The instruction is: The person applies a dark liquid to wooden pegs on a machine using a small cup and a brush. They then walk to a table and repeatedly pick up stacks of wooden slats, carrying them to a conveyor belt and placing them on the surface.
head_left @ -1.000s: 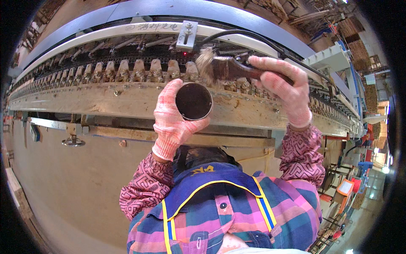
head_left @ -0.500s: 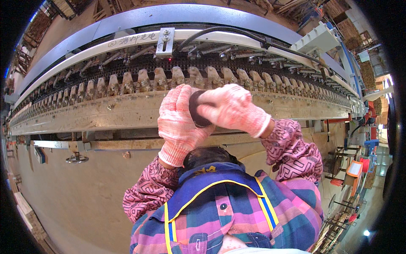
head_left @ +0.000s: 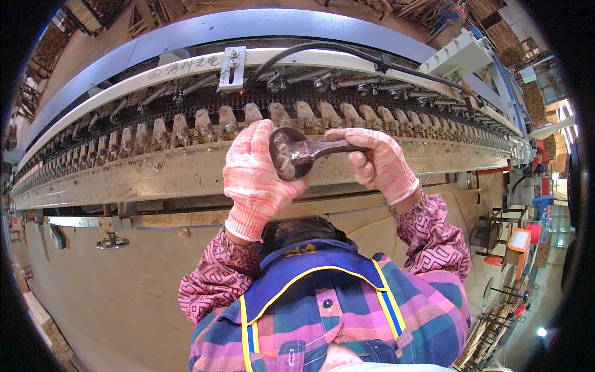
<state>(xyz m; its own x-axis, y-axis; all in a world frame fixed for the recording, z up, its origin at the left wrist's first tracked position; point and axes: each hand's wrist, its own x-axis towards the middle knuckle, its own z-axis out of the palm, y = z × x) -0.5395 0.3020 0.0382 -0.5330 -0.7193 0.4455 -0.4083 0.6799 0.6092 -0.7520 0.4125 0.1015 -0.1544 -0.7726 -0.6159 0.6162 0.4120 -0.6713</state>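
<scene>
In front of the machine's lower rail, my left hand (head_left: 253, 170), in a pink-and-white knit glove, is closed around a dark round roll of what looks like tape (head_left: 302, 171). A glossy dark strip (head_left: 325, 148) runs rightward from the roll and narrows along its length. Its far end is pinched in my right hand (head_left: 379, 160), gloved the same way, thumb and fingers curled. The roll is tilted toward me, and my left palm and fingers hide its far side.
A long machine with a row of spring-loaded metal blocks (head_left: 304, 118) stretches across just beyond my hands. Above it are a sensor bracket (head_left: 233, 68) and a black corrugated cable (head_left: 322, 46). A handwheel (head_left: 112, 242) sits below at left; an orange-framed holder (head_left: 519, 243) stands at right.
My right hand has drawn away from the roll to the right, pulling a strip out between my hands. The roll's face now shows more, and my left hand has shifted slightly left.
</scene>
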